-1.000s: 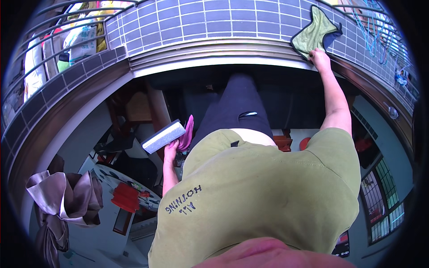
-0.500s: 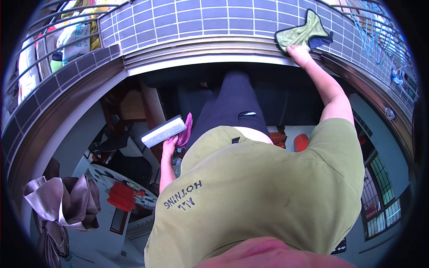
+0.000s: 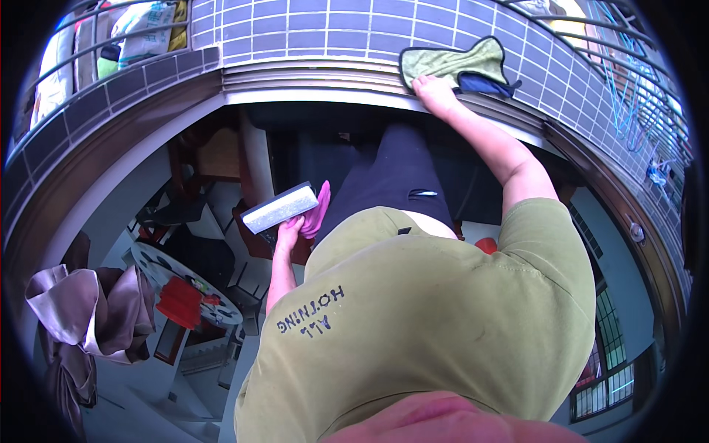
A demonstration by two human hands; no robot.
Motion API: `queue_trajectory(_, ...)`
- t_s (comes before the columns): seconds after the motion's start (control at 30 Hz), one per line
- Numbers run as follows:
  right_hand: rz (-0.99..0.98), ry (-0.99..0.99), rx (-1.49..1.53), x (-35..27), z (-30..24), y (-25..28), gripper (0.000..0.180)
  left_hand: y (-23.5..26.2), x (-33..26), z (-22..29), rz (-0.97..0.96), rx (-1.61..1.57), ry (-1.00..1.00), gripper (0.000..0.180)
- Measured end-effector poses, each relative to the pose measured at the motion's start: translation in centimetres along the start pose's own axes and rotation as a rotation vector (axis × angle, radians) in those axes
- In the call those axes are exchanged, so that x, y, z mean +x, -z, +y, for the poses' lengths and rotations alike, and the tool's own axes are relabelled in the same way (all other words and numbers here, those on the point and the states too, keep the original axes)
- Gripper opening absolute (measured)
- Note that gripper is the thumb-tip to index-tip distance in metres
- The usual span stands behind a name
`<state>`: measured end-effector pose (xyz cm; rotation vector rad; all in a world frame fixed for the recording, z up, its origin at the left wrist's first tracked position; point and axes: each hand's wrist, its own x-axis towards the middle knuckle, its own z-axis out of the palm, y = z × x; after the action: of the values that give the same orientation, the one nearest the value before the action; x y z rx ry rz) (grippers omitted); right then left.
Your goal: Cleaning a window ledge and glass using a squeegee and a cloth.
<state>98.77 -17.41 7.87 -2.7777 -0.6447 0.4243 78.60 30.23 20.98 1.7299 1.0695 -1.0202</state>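
Note:
At the far window frame, my right hand has its fingers closed on the near left corner of a green cleaning cloth with a dark edging. The cloth lies spread over the rim of the grey tiled ledge and the metal window track; a dark blue part shows at its right side. Lower and to the left, my left hand is wrapped round a window squeegee with a pale grey, fuzzy-looking head and a dark edge. A pink cloth hangs beside that hand; whether its fingers grip it too, I cannot tell.
Metal bars run outside the ledge, with bags behind them on the left and blue cords on the right. A gathered curtain hangs at left. Below are a red stool and a round patterned table.
My right hand has slid left along the track with the green cloth, which now lies more sideways. The left hand keeps its hold on the squeegee. The view has shifted a little.

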Motion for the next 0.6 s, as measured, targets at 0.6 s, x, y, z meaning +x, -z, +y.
queue_trajectory(0.6, 0.172, -0.102, 0.014, 13.6, -13.1, -1.7, 0.014, 0.9, -1.1, -2.9, 0.045, -0.039, -0.064, 0.046)
